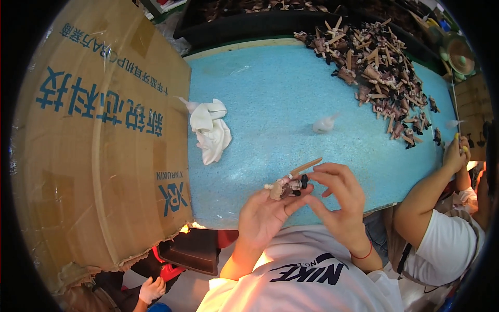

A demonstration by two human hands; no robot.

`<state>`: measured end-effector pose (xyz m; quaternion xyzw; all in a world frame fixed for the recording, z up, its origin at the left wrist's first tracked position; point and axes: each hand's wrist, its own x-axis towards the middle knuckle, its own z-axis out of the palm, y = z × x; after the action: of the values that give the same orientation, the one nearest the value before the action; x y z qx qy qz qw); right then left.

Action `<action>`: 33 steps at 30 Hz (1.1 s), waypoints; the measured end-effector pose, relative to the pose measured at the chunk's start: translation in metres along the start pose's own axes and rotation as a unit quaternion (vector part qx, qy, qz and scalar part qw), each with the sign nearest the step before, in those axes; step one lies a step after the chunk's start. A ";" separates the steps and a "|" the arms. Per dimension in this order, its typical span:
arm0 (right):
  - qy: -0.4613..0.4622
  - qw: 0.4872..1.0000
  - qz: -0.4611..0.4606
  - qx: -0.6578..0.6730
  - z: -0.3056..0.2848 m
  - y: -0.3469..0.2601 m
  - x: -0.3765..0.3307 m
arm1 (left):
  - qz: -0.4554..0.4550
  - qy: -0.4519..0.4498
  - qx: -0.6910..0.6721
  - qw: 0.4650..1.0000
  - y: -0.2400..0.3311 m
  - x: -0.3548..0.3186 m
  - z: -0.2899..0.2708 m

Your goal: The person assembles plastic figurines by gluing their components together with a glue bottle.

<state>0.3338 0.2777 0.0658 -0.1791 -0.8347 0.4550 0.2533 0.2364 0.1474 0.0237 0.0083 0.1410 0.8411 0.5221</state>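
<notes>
Just above the near edge of the blue-topped table (249,135), my left hand (262,216) is turned palm up and holds a small toy figure (285,188). The figure has a brown body, black shoes and a long tan sword-like piece sticking out to the upper right. Close by on the right, my right hand (338,195) has its thumb and forefinger apart around the shoe end. Whether a fingertip touches the figure I cannot tell. A large heap of similar figures (377,73) covers the far right of the table.
A tall cardboard box (99,135) borders the left side. Near it lies a crumpled white cloth (210,132). A small translucent nozzle bottle (324,124) stands mid-table. Black trays (244,18) line the back. Another person's hand (456,153) is at the right, another person's hand (152,289) at lower left.
</notes>
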 end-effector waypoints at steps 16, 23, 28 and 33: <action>0.021 0.974 -0.128 -0.185 0.005 -0.011 -0.004 | -0.033 -0.057 -0.059 0.996 -0.011 -0.001 -0.001; 0.043 0.984 -0.108 -0.135 0.006 -0.009 -0.007 | -0.019 -0.063 0.012 0.998 -0.011 0.001 0.006; 0.007 0.999 -0.036 -0.013 -0.001 -0.002 -0.011 | 0.035 0.015 0.225 0.974 -0.013 0.000 0.016; -0.031 0.941 0.123 0.313 -0.001 0.000 -0.021 | 0.107 0.017 0.405 0.908 -0.015 -0.004 0.016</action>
<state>0.3517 0.2671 0.0611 -0.1785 -0.6291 0.7260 0.2128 0.2538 0.1538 0.0354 0.2200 0.4768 0.7623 0.3783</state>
